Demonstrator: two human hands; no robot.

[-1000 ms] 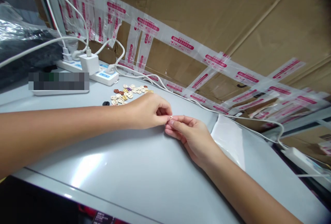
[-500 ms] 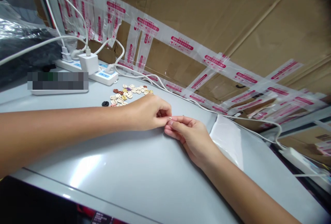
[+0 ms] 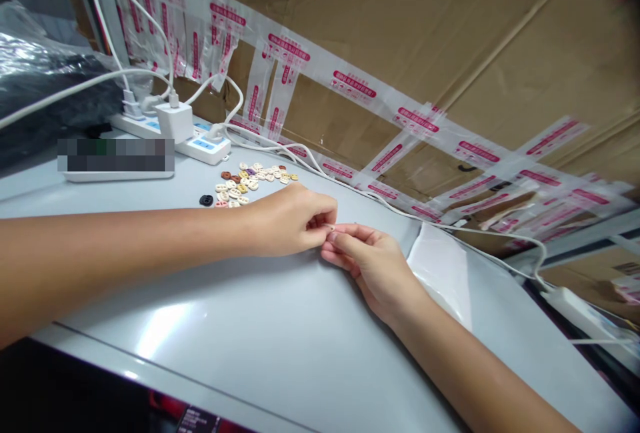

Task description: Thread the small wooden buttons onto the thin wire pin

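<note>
My left hand [image 3: 297,219] and my right hand [image 3: 370,256] meet fingertip to fingertip above the grey table. Between the pinched fingers shows a tiny pale piece [image 3: 331,227], mostly covered and too small to name. Thumb and forefinger of each hand close on it; the left hand's other fingers are curled. Behind my left wrist lies a loose group of small button-like pieces [image 3: 253,185] with holes, mostly cream, some brown, yellow, pink and purple. A black piece [image 3: 206,200] sits at the near left of that group.
A white power strip [image 3: 205,147] with a plugged-in adapter [image 3: 175,121] stands at the back left, near a pixelated device [image 3: 117,177]. White cables run along the taped cardboard [image 3: 450,73]. A white plastic packet [image 3: 443,266] lies right of my right hand.
Both hands stay pinched together and shift very slightly to the right in view. My left fingers have turned a little around the tiny piece. The scattered pieces keep their arrangement.
</note>
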